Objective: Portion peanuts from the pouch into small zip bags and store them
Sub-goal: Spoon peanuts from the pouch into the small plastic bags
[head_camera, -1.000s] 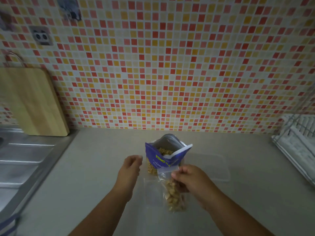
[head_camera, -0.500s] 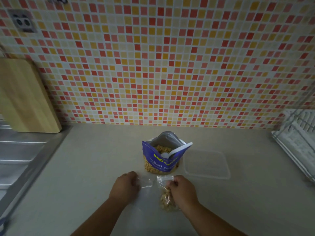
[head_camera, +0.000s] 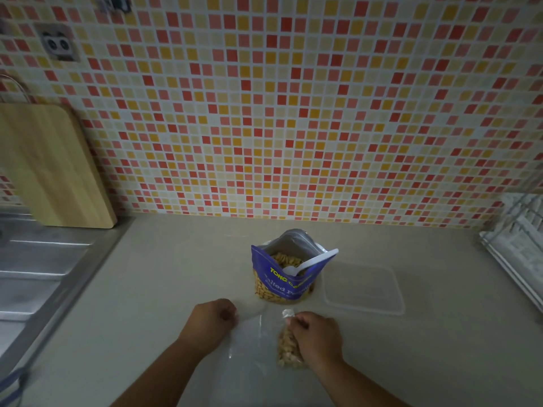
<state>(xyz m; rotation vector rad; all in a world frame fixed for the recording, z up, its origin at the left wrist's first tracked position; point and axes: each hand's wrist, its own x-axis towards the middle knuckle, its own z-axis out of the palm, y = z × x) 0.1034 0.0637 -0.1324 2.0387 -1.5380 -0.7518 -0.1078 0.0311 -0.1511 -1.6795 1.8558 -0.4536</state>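
Two hands are seen low on the grey counter (head_camera: 147,304). The right hand (head_camera: 316,333) is pinched on the top of one small zip bag (head_camera: 289,345) with peanuts in it, and the bag is lying under that hand. The left hand (head_camera: 213,318) is curled, with its fingertips pressed on one empty clear bag (head_camera: 249,342), which lies flat between the two hands. Just past the hands, one blue peanut pouch (head_camera: 283,284) is standing open, with one white spoon (head_camera: 311,261) resting in it. One clear lid (head_camera: 364,286) is lying to the right of the pouch. Far off to the left, one wooden board (head_camera: 50,165) is leaned on the tiled wall (head_camera: 293,113) by one metal sink (head_camera: 41,274). Far right, one wire rack (head_camera: 520,239) is seen.
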